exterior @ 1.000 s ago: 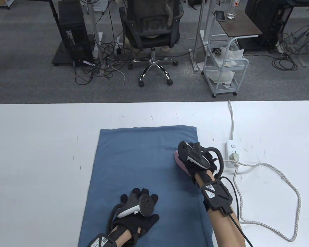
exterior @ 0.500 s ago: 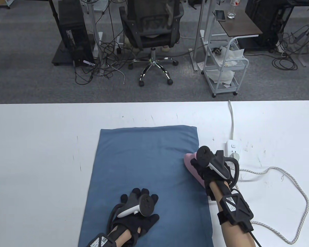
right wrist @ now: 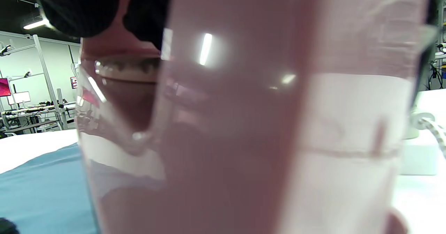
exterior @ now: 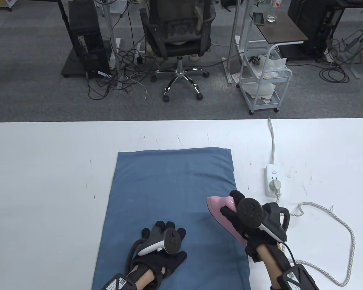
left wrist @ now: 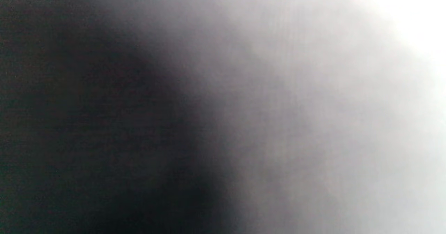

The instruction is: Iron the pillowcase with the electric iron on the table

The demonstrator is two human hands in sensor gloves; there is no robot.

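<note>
A blue pillowcase (exterior: 169, 196) lies flat on the white table (exterior: 48, 169). My right hand (exterior: 240, 217) grips the handle of a pink electric iron (exterior: 220, 208), which sits on the pillowcase's right edge, tip pointing far-left. The iron (right wrist: 244, 122) fills the right wrist view, with my gloved fingers (right wrist: 83, 7) at the top and the pillowcase (right wrist: 38, 188) at lower left. My left hand (exterior: 165, 241) rests flat, fingers spread, on the pillowcase's near part. The left wrist view is a dark blur.
A white power strip (exterior: 272, 179) lies right of the pillowcase with the iron's plug in it. The braided cord (exterior: 345, 229) loops over the table's right side. An office chair (exterior: 180, 39) and a white cart (exterior: 264, 78) stand beyond the far edge.
My right hand has drawn the iron toward the near edge along the pillowcase's right side. The cord loop has shifted with it. My left hand has not moved.
</note>
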